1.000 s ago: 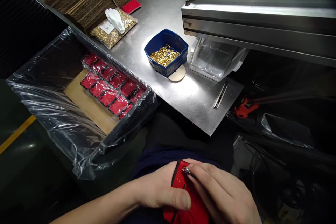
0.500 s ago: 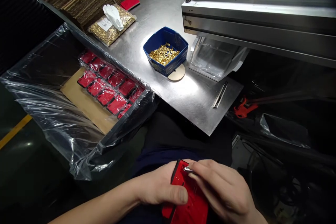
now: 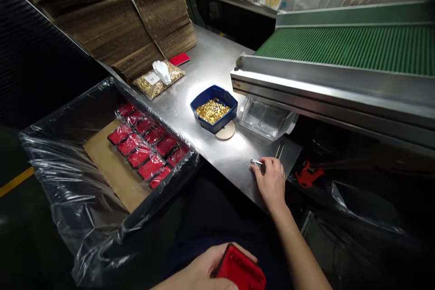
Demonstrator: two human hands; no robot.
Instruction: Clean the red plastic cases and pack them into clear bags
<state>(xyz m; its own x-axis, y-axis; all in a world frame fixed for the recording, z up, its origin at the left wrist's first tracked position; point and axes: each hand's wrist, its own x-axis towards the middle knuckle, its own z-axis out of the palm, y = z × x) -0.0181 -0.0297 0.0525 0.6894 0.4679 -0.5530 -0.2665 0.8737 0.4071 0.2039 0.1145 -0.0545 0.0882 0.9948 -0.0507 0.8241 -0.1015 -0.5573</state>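
My left hand (image 3: 207, 267) grips a red plastic shell with a black edge (image 3: 241, 269), low at the bottom of the view; the fingers behind it are hidden. At the table's near right corner, my right hand (image 3: 272, 180) is closed on a small silver tool (image 3: 256, 162) that looks like a nail clipper. Just beyond those fingers lies a slim dark and silver tool (image 3: 279, 150), partly covered by the hand. A blue bin (image 3: 222, 126) holding small gold-coloured metal pieces (image 3: 213, 111) stands farther back, with a pale round disc (image 3: 226, 131) by its base.
On the left, a plastic-lined crate (image 3: 163, 208) contains several wrapped red shells (image 3: 139, 156). Stacked cardboard (image 3: 125, 31) and a bag of gold pieces (image 3: 158, 82) with a white glove are at the back. A green conveyor (image 3: 346, 50) overhangs a clear tray (image 3: 263, 120) on the right.
My right hand has left the red shell and reached forward to the table with the silver tool. My left hand still holds the shell, now lower in view. The view has tilted upward.
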